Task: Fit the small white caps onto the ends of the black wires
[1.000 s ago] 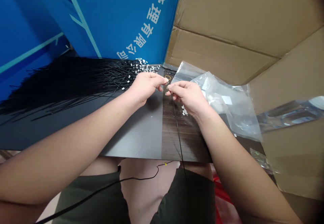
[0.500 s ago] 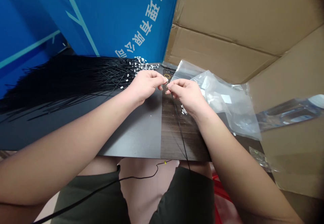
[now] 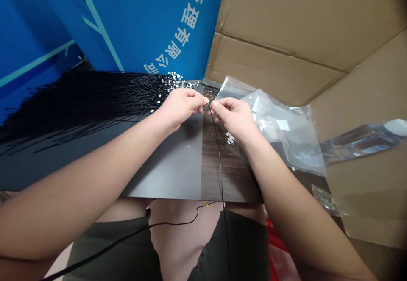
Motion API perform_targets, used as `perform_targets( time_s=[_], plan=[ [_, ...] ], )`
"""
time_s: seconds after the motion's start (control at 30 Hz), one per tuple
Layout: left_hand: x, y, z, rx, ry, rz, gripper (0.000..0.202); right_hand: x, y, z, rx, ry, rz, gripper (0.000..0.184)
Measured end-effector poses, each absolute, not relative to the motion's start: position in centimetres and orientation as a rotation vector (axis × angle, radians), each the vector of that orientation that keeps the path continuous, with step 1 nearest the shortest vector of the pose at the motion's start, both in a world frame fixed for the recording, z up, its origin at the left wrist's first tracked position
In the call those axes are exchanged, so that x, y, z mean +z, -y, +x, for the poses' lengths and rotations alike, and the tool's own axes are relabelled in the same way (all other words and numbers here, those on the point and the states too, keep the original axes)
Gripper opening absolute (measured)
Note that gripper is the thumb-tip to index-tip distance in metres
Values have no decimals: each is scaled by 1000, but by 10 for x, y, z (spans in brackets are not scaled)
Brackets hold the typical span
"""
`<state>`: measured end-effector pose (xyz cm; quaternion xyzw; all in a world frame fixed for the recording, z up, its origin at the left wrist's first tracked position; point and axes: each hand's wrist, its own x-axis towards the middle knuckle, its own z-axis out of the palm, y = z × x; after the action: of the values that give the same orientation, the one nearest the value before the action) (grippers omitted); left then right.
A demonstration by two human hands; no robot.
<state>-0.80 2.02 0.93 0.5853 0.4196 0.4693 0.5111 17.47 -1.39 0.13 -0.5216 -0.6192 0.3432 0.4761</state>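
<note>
My left hand [image 3: 187, 105] is closed, pinching a small white connector [image 3: 207, 100] between thumb and index finger. From it a thin black wire [image 3: 219, 158] runs down across the table and over its front edge. Close beside, my right hand [image 3: 233, 113] has thumb and index finger together. The wire passes by its fingertips; whether they grip anything is hidden. A small pile of loose white connectors [image 3: 230, 138] lies on the table under the right wrist. Behind the left hand is a large bundle of black wires [image 3: 95, 96], many with white ends.
Clear plastic bags [image 3: 282, 132] lie right of my right hand. A plastic bottle [image 3: 365, 143] is at the far right, by cardboard [image 3: 280, 69]. A blue printed panel [image 3: 133, 22] stands behind the dark table [image 3: 165, 175]. A black cable [image 3: 127, 233] crosses above my lap.
The wire's upper end has shifted from my right fingertips to the connector in my left hand. Its lower part has swung left. The right fingertips have drawn slightly back from it.
</note>
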Motion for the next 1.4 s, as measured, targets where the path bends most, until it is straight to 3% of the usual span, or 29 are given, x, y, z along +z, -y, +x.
perform_targets(
  time_s=[0.13,0.47,1.4],
  plan=[
    [12,-22,-11,1028,-990,1409,13,2,11,184,579,1668,-1198,21],
    [8,-21,-11,934,-992,1410,14,5,14,182,359,1879,-1266,13],
    [9,-15,-7,1009,-1018,1675,10,-6,7,183,277,1854,-1158,8]
  ],
)
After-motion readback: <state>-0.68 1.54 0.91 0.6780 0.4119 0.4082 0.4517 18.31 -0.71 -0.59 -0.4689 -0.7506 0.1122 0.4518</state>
